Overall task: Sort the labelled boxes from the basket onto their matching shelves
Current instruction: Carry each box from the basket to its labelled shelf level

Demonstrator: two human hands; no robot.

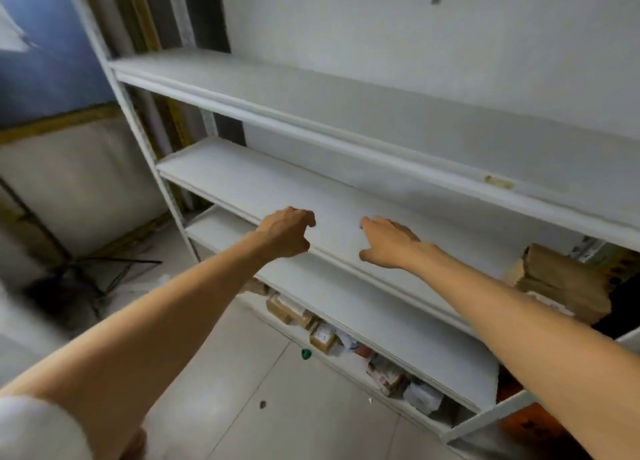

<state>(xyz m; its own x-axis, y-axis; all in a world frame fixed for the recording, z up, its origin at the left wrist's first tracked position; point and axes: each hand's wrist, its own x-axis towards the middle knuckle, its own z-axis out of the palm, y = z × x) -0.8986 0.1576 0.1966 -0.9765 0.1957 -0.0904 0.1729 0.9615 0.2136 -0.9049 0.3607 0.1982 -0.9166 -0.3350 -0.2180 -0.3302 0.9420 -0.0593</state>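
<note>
A white metal shelving unit point(242, 169) fills the view, tilted by the camera. Both my arms reach out over its middle shelf point(450, 252). My left hand point(285, 233) hovers at that shelf's front edge with fingers curled loosely and nothing in it. My right hand point(388, 243) is just to its right, palm down over the board, fingers apart and holding nothing. Several labelled cardboard boxes point(322, 338) lie on the lowest shelf. More brown boxes point(561, 279) are stacked at the right end of the middle shelf. No basket is in view.
The top shelf point(311, 92) carries nothing where I see it. A small green object point(306, 354) lies on the tiled floor. Something orange point(526, 421) sits low at the right. A black stand point(104, 272) and a covered panel occupy the left.
</note>
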